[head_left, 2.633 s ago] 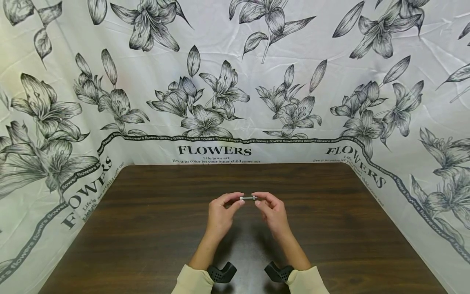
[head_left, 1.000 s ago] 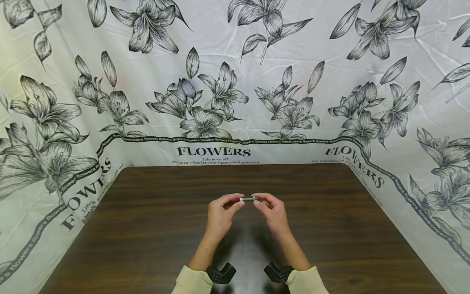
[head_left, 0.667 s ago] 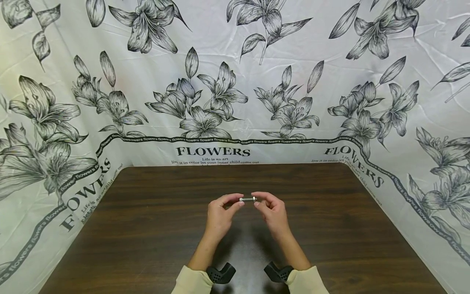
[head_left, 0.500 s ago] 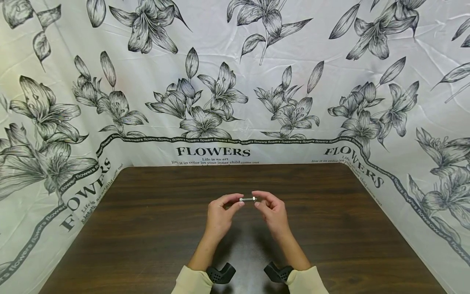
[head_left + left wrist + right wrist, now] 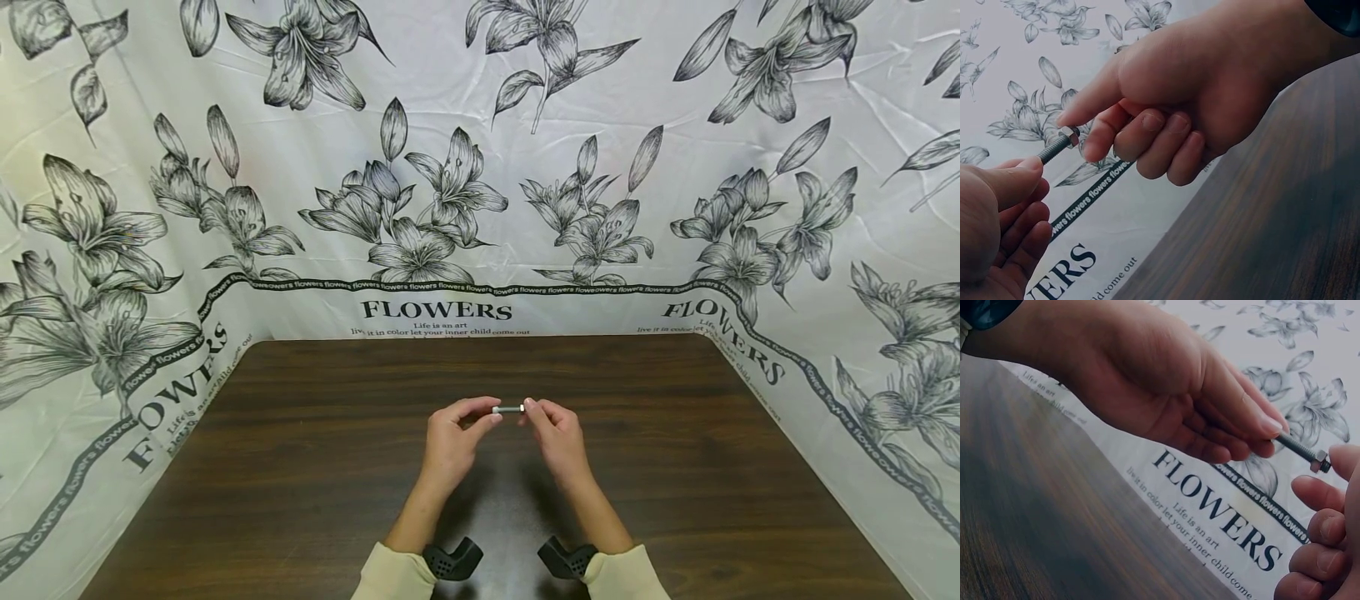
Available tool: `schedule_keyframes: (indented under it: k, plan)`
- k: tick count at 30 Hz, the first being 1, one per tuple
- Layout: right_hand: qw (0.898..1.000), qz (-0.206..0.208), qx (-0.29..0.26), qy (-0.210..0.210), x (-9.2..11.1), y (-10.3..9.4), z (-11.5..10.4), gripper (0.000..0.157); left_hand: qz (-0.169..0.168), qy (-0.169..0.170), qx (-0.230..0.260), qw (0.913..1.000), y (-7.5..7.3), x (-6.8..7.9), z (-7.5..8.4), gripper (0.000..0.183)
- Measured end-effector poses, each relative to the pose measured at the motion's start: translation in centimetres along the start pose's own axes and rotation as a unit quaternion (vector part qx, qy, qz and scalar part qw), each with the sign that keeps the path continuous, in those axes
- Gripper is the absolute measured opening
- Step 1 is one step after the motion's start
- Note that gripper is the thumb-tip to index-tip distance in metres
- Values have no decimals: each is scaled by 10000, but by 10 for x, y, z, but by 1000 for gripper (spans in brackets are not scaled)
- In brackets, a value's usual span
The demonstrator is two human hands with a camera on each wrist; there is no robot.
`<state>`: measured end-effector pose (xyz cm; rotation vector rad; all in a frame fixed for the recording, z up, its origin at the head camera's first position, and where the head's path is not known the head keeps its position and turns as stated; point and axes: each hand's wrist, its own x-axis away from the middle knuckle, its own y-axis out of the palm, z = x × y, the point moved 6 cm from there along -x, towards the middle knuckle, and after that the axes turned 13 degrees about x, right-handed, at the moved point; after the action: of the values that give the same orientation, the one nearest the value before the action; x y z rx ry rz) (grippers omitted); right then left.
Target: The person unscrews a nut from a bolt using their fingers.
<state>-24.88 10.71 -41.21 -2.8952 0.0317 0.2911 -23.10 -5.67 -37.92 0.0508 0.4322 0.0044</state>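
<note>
A metal bolt (image 5: 508, 409) is held level between my two hands over the table. My left hand (image 5: 448, 442) pinches its left end between thumb and forefinger, which hide that end. A hex nut (image 5: 1069, 135) sits on the threaded shank near the other end, with a short bit of thread past it. At the nut is my right hand (image 5: 561, 439), its thumb tip (image 5: 1067, 117) right against the nut's edge and its forefinger bent just below. The other right fingers are curled in, as the left wrist view shows.
Beneath the hands lies a dark wood-grain table (image 5: 315, 467). A white cloth (image 5: 450, 50) printed with black lilies and the word FLOWERS hangs around its back and sides. Each wrist carries a black camera mount (image 5: 453, 558).
My right thumb has slid forward over the nut while the right forefinger has drawn back under it. The left hand keeps its pinch on the bolt nearly in place.
</note>
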Motion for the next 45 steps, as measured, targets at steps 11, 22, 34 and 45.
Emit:
schedule_keyframes:
  k: [11,22,34,45]
  plan:
    - [9998,-178,-46,6,5,2,-10,30,-7,-94,-59,9999,0,2,-1,17]
    - [9998,-75,-119,-148,3,-2,-12,25,-44,4,-57,10000,2,0,-1,17]
    - [9973,-316,-343,-559,4,1,-17,18,94,-91,-21,9999,-2,-1,-1,17]
    - [9959,-284,-381,-767,2,2,-9,20,99,-89,-60,9999,-4,0,0,18]
